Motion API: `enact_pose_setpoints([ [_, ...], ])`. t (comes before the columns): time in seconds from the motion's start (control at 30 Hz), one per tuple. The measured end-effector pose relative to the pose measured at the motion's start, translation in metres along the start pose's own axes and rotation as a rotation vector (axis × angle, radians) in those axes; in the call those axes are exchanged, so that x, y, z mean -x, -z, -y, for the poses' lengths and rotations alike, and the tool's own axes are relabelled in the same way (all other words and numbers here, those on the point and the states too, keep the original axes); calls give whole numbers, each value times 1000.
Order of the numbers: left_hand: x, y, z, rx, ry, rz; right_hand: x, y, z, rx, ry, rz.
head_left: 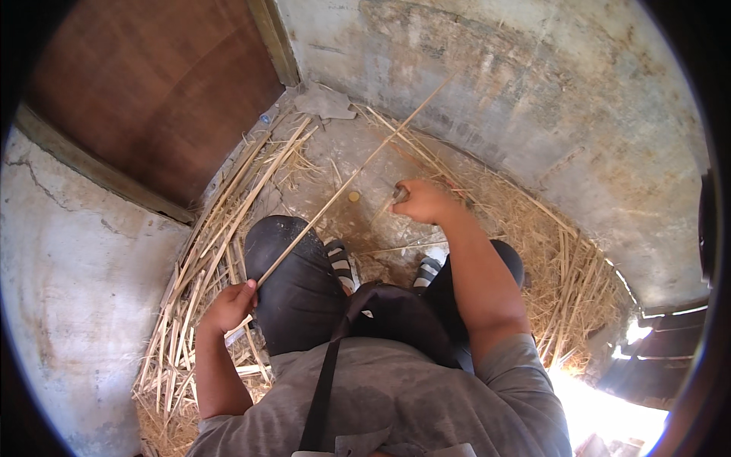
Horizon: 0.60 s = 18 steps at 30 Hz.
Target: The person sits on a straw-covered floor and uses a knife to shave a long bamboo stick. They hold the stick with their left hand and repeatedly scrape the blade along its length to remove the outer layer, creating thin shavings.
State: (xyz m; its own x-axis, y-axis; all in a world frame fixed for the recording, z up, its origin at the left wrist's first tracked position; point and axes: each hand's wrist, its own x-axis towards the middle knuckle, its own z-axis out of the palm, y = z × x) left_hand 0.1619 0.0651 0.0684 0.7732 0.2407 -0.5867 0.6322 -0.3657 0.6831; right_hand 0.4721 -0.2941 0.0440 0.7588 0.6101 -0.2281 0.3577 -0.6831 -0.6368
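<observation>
- The left hand (pixel 228 306) is closed around the lower end of a long thin stick (pixel 343 186).
- From this hand the stick goes up and forward, over the left knee, to the wall (pixel 533 91) ahead.
- The right hand (pixel 421 201) is stretched forward with the fingers curled around a small dark tool (pixel 399 195); what kind of tool it is, I cannot tell.
- The stick passes just left of the right hand.
- A small round yellowish thing (pixel 353 196) lies on the floor, left of the right hand.
- Dry straw (pixel 563 274) lies around both hands.
</observation>
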Motion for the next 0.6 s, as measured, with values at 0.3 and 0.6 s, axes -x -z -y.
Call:
enact_pose_setpoints([
  [0.3, 19, -14, -27, -256, -118, -181, -2, -18, 25, 122, 207, 249],
  [0.6, 14, -11, -25, -257, -62, -150, -11, 4, -31, -111, -193, 8],
])
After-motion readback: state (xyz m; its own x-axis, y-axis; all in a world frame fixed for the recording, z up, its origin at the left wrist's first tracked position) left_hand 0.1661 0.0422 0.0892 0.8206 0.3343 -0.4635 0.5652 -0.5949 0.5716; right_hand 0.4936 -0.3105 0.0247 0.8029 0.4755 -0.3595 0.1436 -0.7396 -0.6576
